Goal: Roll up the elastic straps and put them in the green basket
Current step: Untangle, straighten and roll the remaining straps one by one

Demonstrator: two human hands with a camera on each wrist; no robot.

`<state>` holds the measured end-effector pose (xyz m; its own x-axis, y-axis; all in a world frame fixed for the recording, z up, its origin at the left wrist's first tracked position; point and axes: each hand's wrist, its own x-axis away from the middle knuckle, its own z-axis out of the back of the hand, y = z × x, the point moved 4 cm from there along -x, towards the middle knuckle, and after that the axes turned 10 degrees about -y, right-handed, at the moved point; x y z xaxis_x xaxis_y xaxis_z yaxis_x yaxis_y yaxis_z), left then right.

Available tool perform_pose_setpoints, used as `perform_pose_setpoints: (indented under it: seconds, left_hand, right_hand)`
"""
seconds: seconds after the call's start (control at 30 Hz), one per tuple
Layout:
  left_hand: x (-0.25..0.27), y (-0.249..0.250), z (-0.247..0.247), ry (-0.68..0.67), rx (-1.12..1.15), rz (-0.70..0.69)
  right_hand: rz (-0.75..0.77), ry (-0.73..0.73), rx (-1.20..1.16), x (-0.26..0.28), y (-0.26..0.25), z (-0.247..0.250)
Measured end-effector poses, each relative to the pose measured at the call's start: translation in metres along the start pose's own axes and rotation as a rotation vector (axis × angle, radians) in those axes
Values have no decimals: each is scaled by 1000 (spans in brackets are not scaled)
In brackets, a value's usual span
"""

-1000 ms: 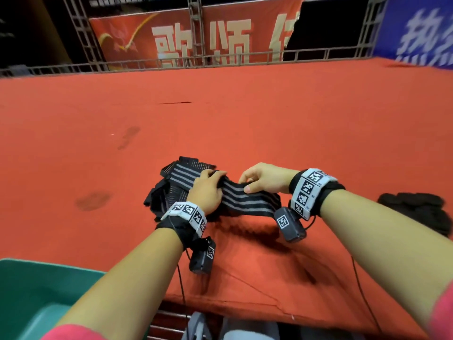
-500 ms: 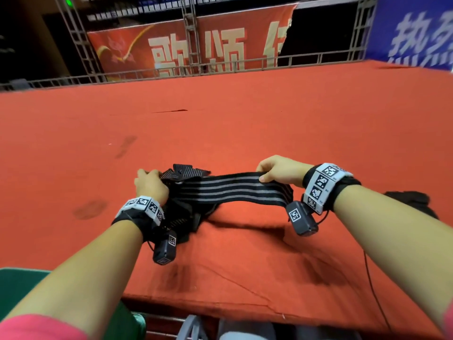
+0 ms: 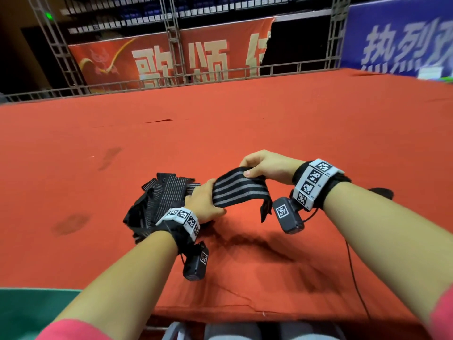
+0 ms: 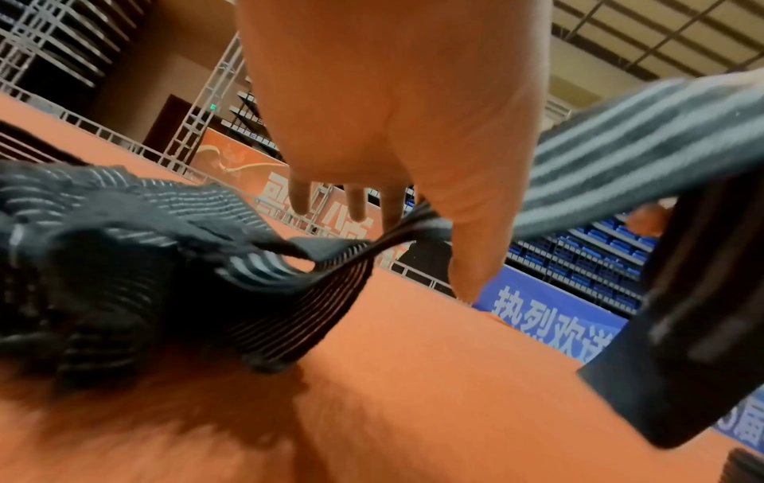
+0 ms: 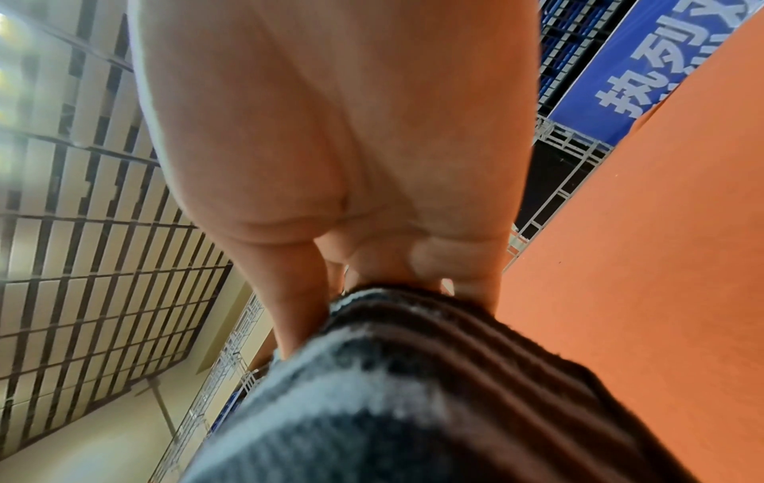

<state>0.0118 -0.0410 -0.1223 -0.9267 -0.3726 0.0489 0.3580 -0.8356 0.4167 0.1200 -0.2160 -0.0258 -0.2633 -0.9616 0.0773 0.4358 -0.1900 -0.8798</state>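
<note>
A black elastic strap with grey stripes (image 3: 240,191) hangs taut between my two hands above the red table. My right hand (image 3: 263,165) pinches its right end between thumb and fingers, and a short black tail hangs below. In the right wrist view the strap (image 5: 413,392) runs out from under the right hand (image 5: 351,147). My left hand (image 3: 206,202) grips the strap's left part, just beside a heap of more straps (image 3: 159,200). In the left wrist view the strap (image 4: 620,153) passes between the thumb and fingers of the left hand (image 4: 413,130). A corner of the green basket (image 3: 29,312) shows at bottom left.
The red cloth table (image 3: 220,119) stretches far ahead, with its front edge (image 3: 245,312) close to my body. A dark bundle (image 3: 382,192) lies behind my right forearm. Railings and banners stand beyond the table.
My left hand has come from the heap rightward along the strap toward the right hand. The span between the hands is shorter, and the right hand has lifted its end a little.
</note>
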Motion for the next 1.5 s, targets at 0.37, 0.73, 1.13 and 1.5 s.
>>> perform_pose_setpoints:
  seconds: [0.37,0.73,1.13,1.5]
  left_hand:
    - [-10,5,5,239,88,90]
    - [-4,25,52,419,183,20]
    - [66,-16,31,207,-180,115]
    - [112,-53,-29,-19,-386,216]
  right_hand:
    - [-13,253,-255,47,27,49]
    - [-59,349,-7,73,48,61]
    - [-257,48,329,90,78,18]
    - [-481,20,465,133,152,-10]
